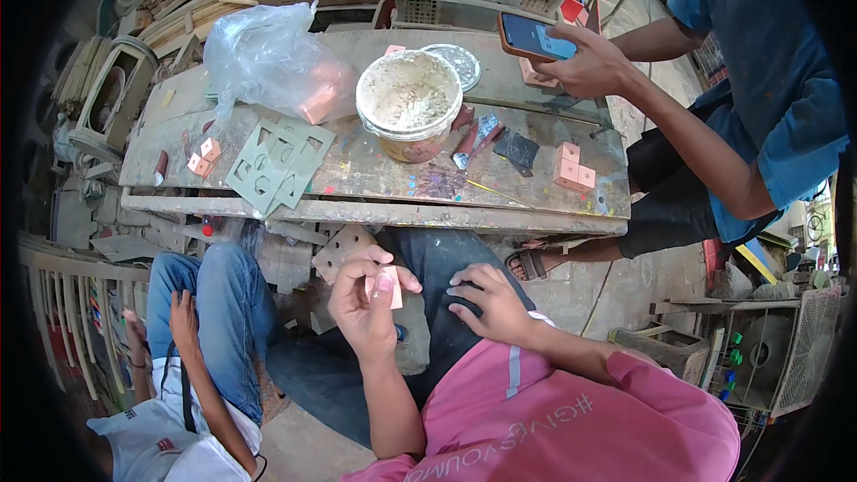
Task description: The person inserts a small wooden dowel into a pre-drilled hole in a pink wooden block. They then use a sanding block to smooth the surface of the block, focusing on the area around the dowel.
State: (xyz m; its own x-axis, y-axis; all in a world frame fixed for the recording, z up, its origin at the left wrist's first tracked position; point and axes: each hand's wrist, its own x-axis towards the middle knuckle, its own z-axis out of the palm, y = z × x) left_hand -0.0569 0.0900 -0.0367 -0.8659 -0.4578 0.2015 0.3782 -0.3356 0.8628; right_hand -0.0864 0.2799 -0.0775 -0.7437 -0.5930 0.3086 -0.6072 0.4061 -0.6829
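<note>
Above the lap, head view: left hand (364, 303) pinches a small pale block (391, 289) between thumb and fingers, grip narrow. Right hand (493, 305) rests on dark trousers (437, 254), grip loosely spread. Bench (375, 211) ahead: bucket (406, 146), green stencils (300, 162), drilled blocks (571, 170).

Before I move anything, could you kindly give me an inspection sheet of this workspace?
Surface: wooden table, worn and paint-spotted.
Work items: small block in hand; block pair on the table's left; block cluster on its right.
Clutter: plastic bag, green cut-out sheets, whitish-stained bucket, dark scrap.
Left grip: pinching the small block.
Right grip: nothing seen in it; fingers loosely curled over the leg.
Cables: none clearly identifiable.
Surroundings: seated person at left; standing person at right, holding a phone.
</note>
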